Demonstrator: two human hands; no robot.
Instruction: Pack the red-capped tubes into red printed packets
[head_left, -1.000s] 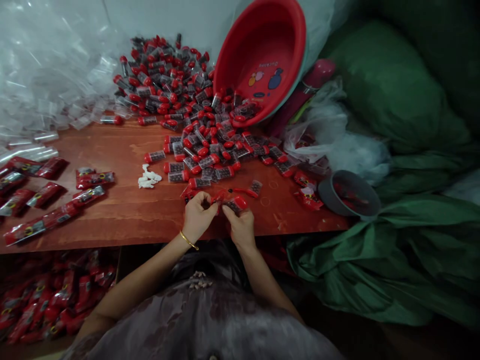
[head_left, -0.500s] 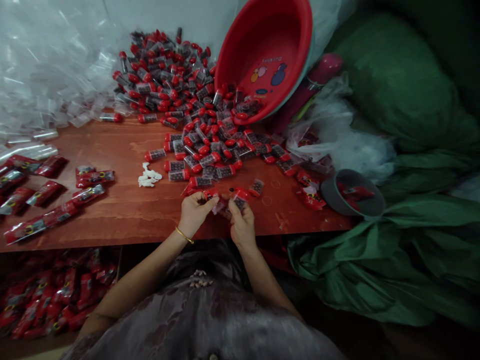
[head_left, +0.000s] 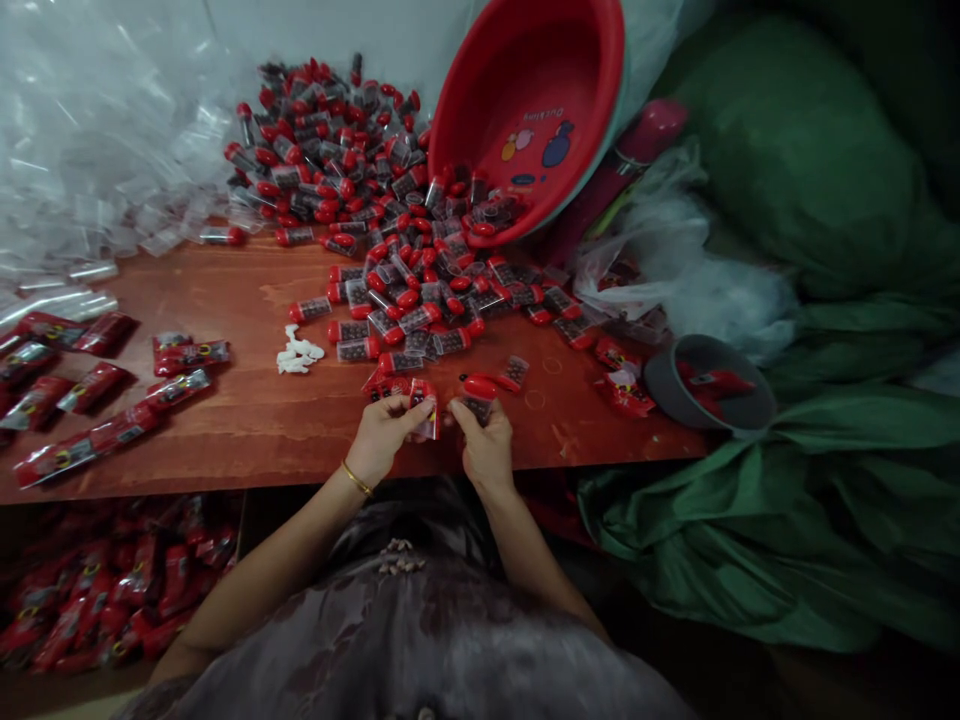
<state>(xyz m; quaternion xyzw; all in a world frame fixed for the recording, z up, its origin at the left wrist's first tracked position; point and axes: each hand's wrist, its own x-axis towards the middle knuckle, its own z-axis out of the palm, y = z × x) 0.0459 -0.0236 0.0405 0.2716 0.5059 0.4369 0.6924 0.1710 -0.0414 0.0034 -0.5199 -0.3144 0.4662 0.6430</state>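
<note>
Between the thumb and fingers of my left hand (head_left: 381, 435) is a small red printed plastic wrapper (head_left: 424, 408), held near the table's front edge. My right hand (head_left: 486, 445) is closed round a small clear tube (head_left: 478, 402) with a red cap and dark pellets inside. The two hands are close together, and the wrapper and tube are apart. Just beyond my right hand lies another pellet tube (head_left: 515, 372). More red wrapping (head_left: 382, 382) lies behind my left hand, partly hidden by it.
Capped tubes (head_left: 322, 150) are heaped at the back, some spilling from a tilted red basin (head_left: 480, 110). Filled red packets (head_left: 120, 430) lie left, beside clear plastic sleeves (head_left: 97, 150). White putty-like lumps (head_left: 298, 352) sit mid-table. A grey bowl (head_left: 675, 400) and green cloth (head_left: 750, 520) are right.
My left hand has turned the wrapper more upright, so its printed side shows. My right hand has tilted the tube slightly, and a small gap has opened between the hands.
</note>
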